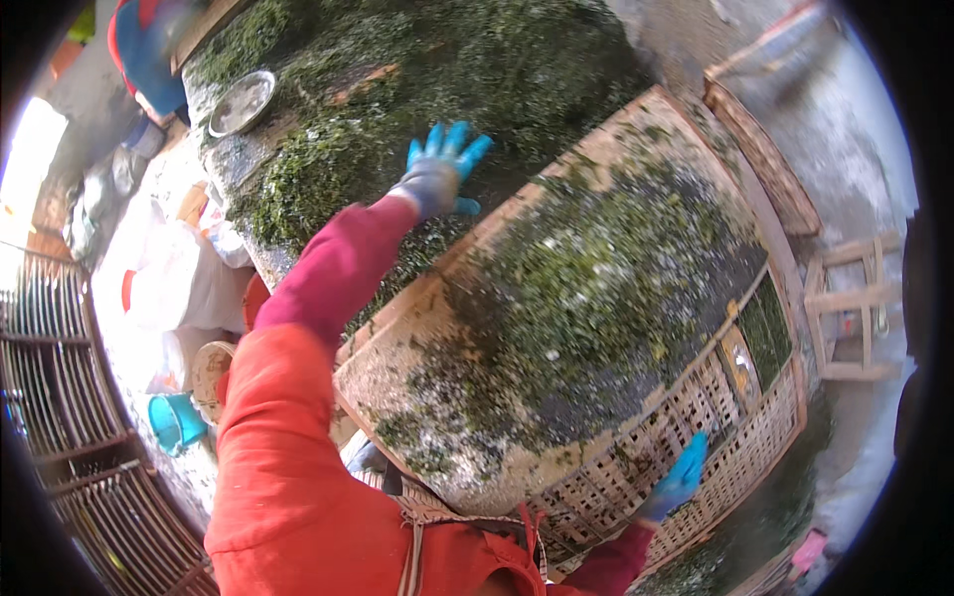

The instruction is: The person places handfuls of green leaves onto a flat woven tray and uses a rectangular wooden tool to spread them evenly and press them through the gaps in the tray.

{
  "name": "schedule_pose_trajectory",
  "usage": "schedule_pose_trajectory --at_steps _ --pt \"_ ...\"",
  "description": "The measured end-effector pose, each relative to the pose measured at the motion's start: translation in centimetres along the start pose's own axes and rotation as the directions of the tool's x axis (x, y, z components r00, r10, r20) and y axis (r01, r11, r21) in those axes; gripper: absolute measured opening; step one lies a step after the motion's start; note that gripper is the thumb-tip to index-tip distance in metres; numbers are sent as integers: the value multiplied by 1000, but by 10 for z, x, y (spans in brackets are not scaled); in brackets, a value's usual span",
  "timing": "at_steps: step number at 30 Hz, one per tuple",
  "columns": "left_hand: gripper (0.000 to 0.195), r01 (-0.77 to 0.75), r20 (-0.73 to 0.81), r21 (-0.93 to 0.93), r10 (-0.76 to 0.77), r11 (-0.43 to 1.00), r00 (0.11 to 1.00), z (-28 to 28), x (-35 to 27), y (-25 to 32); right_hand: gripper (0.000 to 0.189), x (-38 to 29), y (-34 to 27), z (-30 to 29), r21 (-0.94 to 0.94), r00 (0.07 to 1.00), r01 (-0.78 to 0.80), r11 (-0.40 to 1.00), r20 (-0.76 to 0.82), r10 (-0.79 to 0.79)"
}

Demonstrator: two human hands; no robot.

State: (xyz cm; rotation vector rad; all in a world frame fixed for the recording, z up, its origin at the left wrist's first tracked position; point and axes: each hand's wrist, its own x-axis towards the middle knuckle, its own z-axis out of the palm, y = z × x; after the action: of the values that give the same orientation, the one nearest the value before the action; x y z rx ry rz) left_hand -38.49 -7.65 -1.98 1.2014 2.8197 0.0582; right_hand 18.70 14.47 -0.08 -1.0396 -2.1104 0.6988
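Observation:
My left hand, in a blue glove, reaches over a broad bed of chopped dark green leaves, fingers spread and holding nothing. Beside it stands a wooden-edged tray bearing a loose heap of the same wet, chopped greens with whitish grains among them. Low on the right, my right hand, also blue-gloved, is over a woven lattice rack; its fingers lie close together, and whether it touches the rack or holds anything is unclear. A small dark green panel lies at the rack's upper end.
A round metal bowl rests on the leaf bed's far left. White sacks, a teal bucket and slatted racks stand left. A wooden stool and a wooden board are right. Part of another person shows upper left.

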Motion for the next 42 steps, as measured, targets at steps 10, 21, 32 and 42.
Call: schedule_pose_trajectory --at_steps 10,21,32,42 --pt "42 193 -77 -361 -235 912 969 69 61 -7 24 -38 -119 59 -153 960 134 979 266 -90" --pt "53 -289 -188 -761 -228 -581 955 -93 3 -53 35 16 -142 105 503 992 0 864 106 -62" --pt "46 -85 -233 -770 -155 632 960 -69 50 -72 94 128 -337 305 602 758 281 748 339 -557" --pt "59 383 -367 137 -312 914 876 -103 5 -145 37 217 -319 354 262 384 -436 861 919 -86"
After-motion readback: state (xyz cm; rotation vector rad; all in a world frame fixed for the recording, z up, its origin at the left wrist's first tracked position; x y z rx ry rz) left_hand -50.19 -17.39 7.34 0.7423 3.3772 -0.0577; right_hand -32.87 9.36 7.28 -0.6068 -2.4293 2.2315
